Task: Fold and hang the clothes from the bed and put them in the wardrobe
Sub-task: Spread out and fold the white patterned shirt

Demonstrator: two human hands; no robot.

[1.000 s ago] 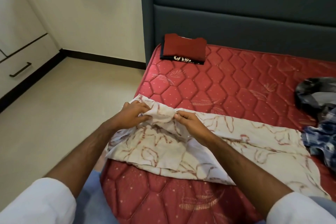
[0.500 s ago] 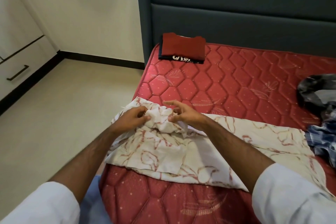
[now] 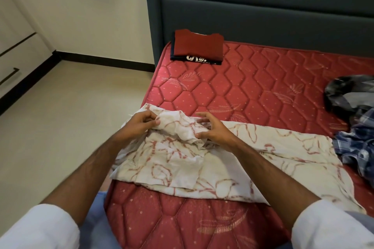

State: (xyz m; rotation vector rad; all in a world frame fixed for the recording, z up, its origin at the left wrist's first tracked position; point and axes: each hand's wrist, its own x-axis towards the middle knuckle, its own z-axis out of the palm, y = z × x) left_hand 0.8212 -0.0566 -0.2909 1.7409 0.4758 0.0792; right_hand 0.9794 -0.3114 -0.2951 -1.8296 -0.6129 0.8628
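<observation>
A cream garment with a red leaf print [image 3: 232, 159] lies spread across the near part of the red quilted mattress [image 3: 253, 91]. My left hand [image 3: 139, 122] pinches a bunched part of its far left edge. My right hand [image 3: 210, 129] hovers beside that bunch with fingers spread and loosely bent, the thumb touching the cloth. Two folded tops, a red one [image 3: 197, 47] lying on a dark one, are stacked at the mattress's far left corner by the headboard.
A dark grey padded headboard [image 3: 263, 6] rises behind the bed. Unfolded clothes lie at the right edge: a grey-black piece [image 3: 348, 93] and a blue checked one [image 3: 360, 145]. White wardrobe drawers [image 3: 12, 62] stand at the far left across a beige floor.
My right hand has let go of the bunched cloth and opened its fingers. My left hand keeps its pinch and has shifted slightly left.
</observation>
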